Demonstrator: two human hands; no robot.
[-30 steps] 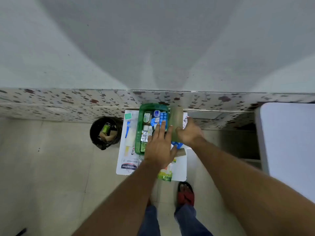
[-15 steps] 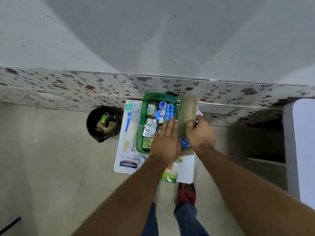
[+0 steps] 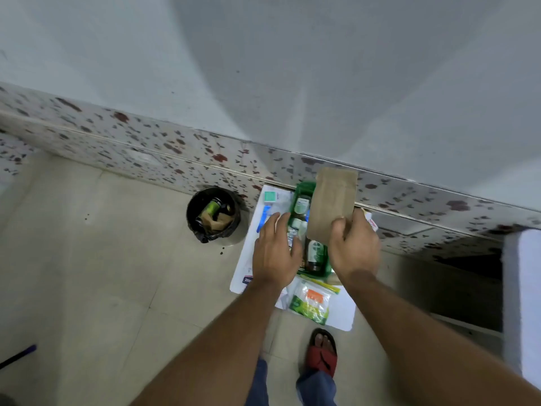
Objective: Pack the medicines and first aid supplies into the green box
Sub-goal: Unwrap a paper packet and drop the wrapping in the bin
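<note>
**Brown packet over the green box**

Your right hand (image 3: 352, 247) pinches a flat brown paper packet (image 3: 332, 205) above the green plastic box (image 3: 304, 187), which sits on a white sheet (image 3: 341, 310) on the beige tiled floor (image 3: 102, 273). Your left hand (image 3: 275, 252) hovers flat with fingers spread at the box's left edge. A black round bin (image 3: 215, 213) stands just left, by the flower-patterned wall skirting (image 3: 146, 150).

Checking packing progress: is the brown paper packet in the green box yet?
Not yet. The right hand holds the brown paper packet above the green box.
</note>
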